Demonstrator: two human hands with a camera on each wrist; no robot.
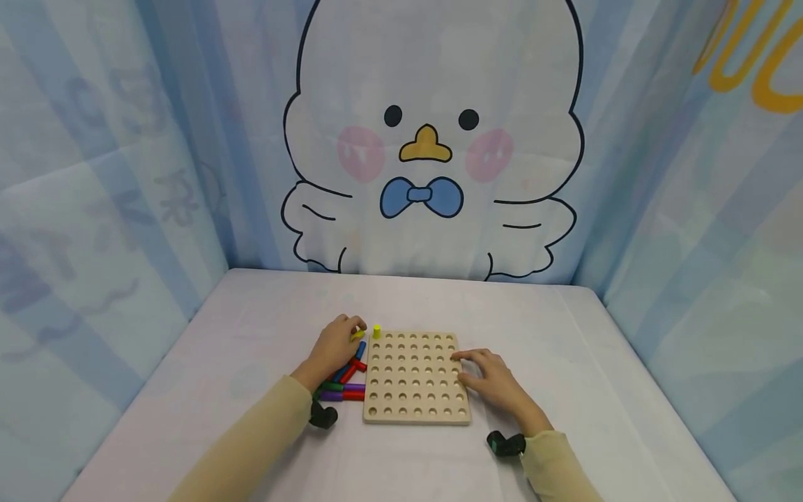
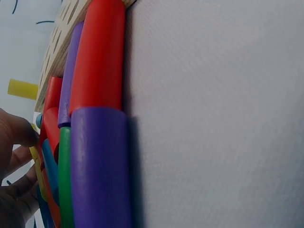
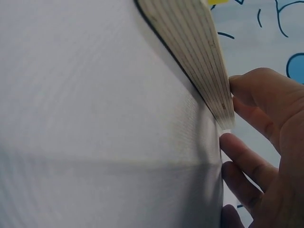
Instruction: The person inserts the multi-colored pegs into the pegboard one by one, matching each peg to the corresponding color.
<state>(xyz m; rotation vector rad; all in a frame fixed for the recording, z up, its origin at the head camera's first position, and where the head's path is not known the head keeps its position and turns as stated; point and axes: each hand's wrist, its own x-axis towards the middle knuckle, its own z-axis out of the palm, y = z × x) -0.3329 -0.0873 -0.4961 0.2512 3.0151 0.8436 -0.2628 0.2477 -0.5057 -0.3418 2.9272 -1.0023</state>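
Observation:
A square wooden pegboard (image 1: 417, 377) with rows of round holes lies flat on the table. One yellow peg (image 1: 377, 332) stands upright in its far left corner hole. My left hand (image 1: 337, 344) is just left of that corner, its thumb and fingertips pinching another yellow peg (image 1: 357, 335). Under and beside this hand lie loose red pegs (image 2: 102, 57), purple pegs (image 2: 99, 166), green and blue ones, partly hidden by the hand. At the board's right edge, my right hand (image 1: 493, 380) rests with relaxed, spread fingers, thumb and fingertips touching the board's side and top.
White cloth covers the table (image 1: 533, 321). Behind it hangs a curtain (image 1: 433, 230) printed with a white cartoon bird, and more curtains enclose both sides. Dark wrist-worn devices (image 1: 505, 444) sit at both sleeves.

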